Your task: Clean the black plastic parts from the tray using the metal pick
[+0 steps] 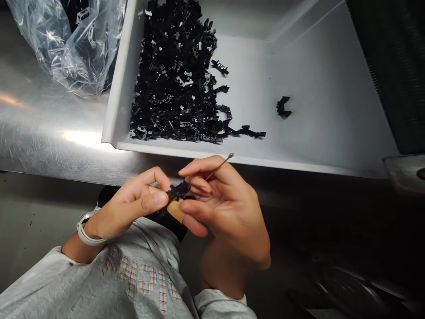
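In front of my body, below the bin's near edge, my left hand [142, 199] pinches a small black plastic part [180, 189] between thumb and fingers. My right hand [226, 204] is at the part's other side, its thumb and fingertips close against it. A thin metal rod with a small knobbed tip [231, 155] slants up out of my right hand's fingers; its lower end is hidden. Something pale yellow [175, 211] shows below the part at the fingertips, and I cannot tell what it is.
A white bin [245, 62] sits on a steel table [49, 128]. It holds a heap of black plastic parts [175, 79] on its left and a lone black part [283, 107] further right. A clear plastic bag [73, 57] with more parts stands left.
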Demonstrator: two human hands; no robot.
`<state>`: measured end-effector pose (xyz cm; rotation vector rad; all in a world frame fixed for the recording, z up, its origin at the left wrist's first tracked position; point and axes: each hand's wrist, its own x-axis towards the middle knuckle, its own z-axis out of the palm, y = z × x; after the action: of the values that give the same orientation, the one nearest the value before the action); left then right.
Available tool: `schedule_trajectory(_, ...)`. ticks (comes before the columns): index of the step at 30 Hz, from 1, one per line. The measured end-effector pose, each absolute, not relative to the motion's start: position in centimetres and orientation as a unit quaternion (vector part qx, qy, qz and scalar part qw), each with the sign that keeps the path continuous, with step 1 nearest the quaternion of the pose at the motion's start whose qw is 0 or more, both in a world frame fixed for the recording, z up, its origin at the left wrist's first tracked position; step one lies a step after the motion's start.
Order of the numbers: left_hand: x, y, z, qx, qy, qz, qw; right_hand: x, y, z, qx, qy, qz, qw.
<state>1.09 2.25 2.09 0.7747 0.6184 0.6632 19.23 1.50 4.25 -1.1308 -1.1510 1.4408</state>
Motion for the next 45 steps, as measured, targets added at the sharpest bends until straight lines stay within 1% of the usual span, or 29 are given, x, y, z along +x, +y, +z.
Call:
schedule_trajectory(2,1.1,2.2,2.1,0.374,0.287,0.301,0.829,19.5,1.5,4.7,-0.474,-0.474,0.579,0.465)
schedule_trajectory(6,1.4,2.2,2.6,0.381,0.285,0.289,0.83,20.0,1.7,5.8,-0.484,-0.536,0.543,0.428)
schedule_trajectory(9,1.6,2.1,2.8,0.385,0.292,0.282,0.829,20.0,2.0,6.6,-0.491,-0.604,0.497,0.383)
schedule_trajectory(11,1.7,2.0,2.8,0.414,0.331,0.284,0.799,20.0,2.3,6.8,-0.494,-0.643,0.47,0.349)
schedule_trajectory(14,1.7,2.0,2.7,0.454,0.38,0.3,0.748,20.2,2.6,6.9,-0.483,-0.666,0.471,0.319)
schedule_trajectory(17,1.6,2.1,2.5,0.432,0.376,0.292,0.766,20.6,2.7,6.7,-0.462,-0.679,0.481,0.307)
schedule_trajectory(20,1.7,2.3,2.4,0.395,0.341,0.278,0.806,20.9,2.5,6.2,-0.466,-0.671,0.474,0.327)
schedule_trajectory(24,1.9,2.8,2.4,0.347,0.282,0.289,0.847,21.0,1.6,5.4,-0.497,-0.595,0.471,0.421)
schedule_trajectory(26,1.9,3.0,2.4,0.324,0.275,0.296,0.856,21.0,1.2,4.9,-0.517,-0.556,0.47,0.451)
schedule_trajectory(28,1.9,3.2,2.3,0.297,0.268,0.304,0.865,21.0,1.0,4.3,-0.524,-0.536,0.482,0.454)
schedule_trajectory(32,1.9,3.4,2.2,0.278,0.281,0.318,0.862,20.8,1.1,3.2,-0.493,-0.536,0.552,0.407)
schedule_trajectory(34,2.0,3.4,2.2,0.274,0.283,0.323,0.86,20.6,1.1,2.9,-0.481,-0.535,0.57,0.397)
schedule_trajectory(39,2.1,3.6,2.0,0.21,0.263,0.341,0.878,20.5,1.0,2.6,-0.459,-0.494,0.588,0.446)
schedule_trajectory(42,2.3,3.8,1.7,0.186,0.286,0.376,0.861,20.6,0.8,2.3,-0.465,-0.463,0.582,0.481)
schedule_trajectory(45,2.5,3.9,1.6,0.168,0.32,0.411,0.837,20.6,0.7,1.8,-0.477,-0.453,0.574,0.488)
